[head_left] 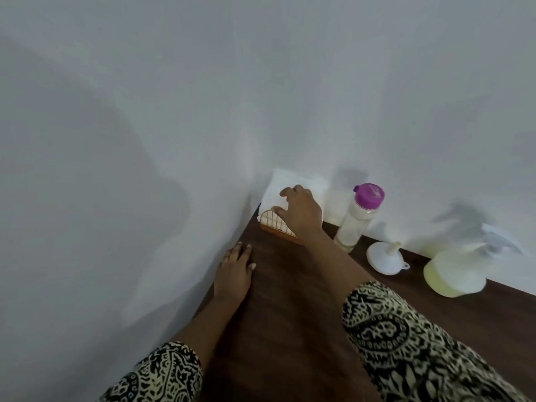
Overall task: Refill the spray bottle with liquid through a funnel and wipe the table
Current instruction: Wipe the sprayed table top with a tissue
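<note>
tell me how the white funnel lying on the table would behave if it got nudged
The white funnel lies tipped over, its spout pointing up and back, so a nudge would probably swing it in an arc, not straight. It looks like thin plastic, likely light and easy to send skidding on the smooth dark table. Its small rim tab might check the roll.

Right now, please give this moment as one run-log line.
right hand: open, reaching white napkins in wire holder | left hand: flat on table edge | funnel, spray bottle, purple-capped bottle: untouched

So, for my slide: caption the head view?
Right hand reaches the napkins; left hand rests on table.
</note>
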